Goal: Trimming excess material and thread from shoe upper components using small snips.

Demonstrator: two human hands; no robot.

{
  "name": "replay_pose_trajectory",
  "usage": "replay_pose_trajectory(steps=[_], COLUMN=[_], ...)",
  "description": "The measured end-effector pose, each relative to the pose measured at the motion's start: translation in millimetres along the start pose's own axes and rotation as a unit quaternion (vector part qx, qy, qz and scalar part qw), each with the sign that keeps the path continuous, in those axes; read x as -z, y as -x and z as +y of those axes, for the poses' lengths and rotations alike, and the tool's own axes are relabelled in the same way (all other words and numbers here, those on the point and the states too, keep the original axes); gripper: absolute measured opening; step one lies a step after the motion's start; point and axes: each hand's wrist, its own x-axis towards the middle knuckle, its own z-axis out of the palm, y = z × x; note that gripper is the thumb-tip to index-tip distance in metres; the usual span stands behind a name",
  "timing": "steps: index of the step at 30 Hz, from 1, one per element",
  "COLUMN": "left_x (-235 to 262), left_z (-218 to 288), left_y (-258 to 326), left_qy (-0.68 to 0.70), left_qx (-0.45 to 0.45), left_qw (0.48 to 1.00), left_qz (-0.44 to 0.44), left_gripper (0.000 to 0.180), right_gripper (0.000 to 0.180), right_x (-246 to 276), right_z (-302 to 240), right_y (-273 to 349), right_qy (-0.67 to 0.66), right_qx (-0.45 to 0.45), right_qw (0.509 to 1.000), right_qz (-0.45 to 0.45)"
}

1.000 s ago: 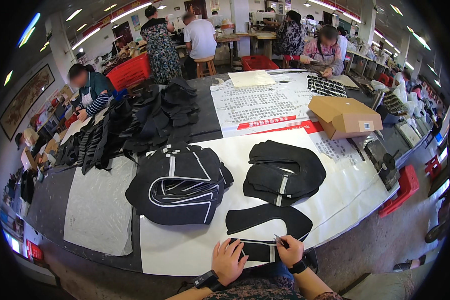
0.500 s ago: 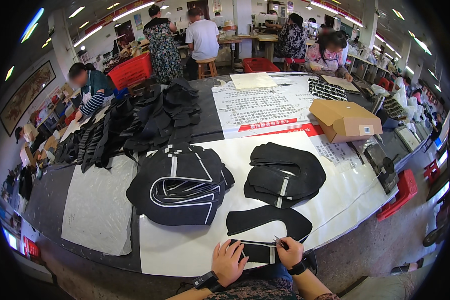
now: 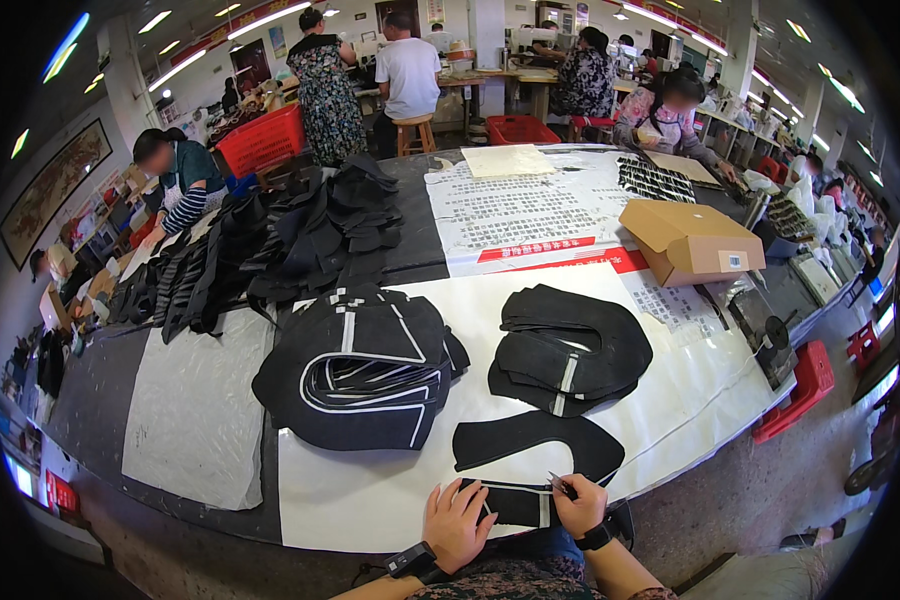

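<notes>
A black U-shaped fabric piece (image 3: 515, 431) with pale tape strips lies flat near the table's front edge. My left hand (image 3: 457, 524) rests open on the left end of its near arm, fingers stretched. Closed around a small pointed metal tool (image 3: 556, 479), my right hand (image 3: 580, 507) is at the same arm's right part, by a pale cross strip. Most of the tool is hidden in the fist, so its exact kind is unclear. Beyond are a stack of similar black pieces (image 3: 576, 345) and, to the left, a larger folded stack (image 3: 360, 370) with white edge lines.
White sheeting (image 3: 370, 505) covers the table's front, beside a translucent plastic sheet (image 3: 195, 420). Heaped black pieces (image 3: 320, 225) lie back left. A cardboard box (image 3: 690, 240) and a dark reel-like device (image 3: 770, 335) stand right. Co-workers are across the table; a red stool (image 3: 805, 390) is right.
My hands and the black piece have not visibly moved. Across the table at the right, a co-worker's arm has reached out farther to the right.
</notes>
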Motion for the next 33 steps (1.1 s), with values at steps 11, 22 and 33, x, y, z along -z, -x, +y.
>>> replay_pose_trajectory(steps=[11,22,33], left_x=[0.6,2.5,0.6], left_z=[0.0,0.8,-0.5], left_y=[0.9,0.1,-0.4], left_qy=[-0.003,0.011,0.002], left_qx=[-0.002,0.003,-0.001], left_qw=[1.0,1.0,1.0], left_qz=[0.004,-0.006,-0.01], left_gripper=[0.044,0.044,0.044], right_gripper=[0.012,0.01,0.013], right_x=[-0.1,-0.3,-0.9], right_z=[1.4,-0.9,2.3], right_y=[1.2,-0.1,0.7], right_qy=[-0.003,-0.007,-0.006], right_qx=[-0.002,0.005,0.024], right_qw=[1.0,1.0,1.0], right_qz=[0.0,0.005,0.005])
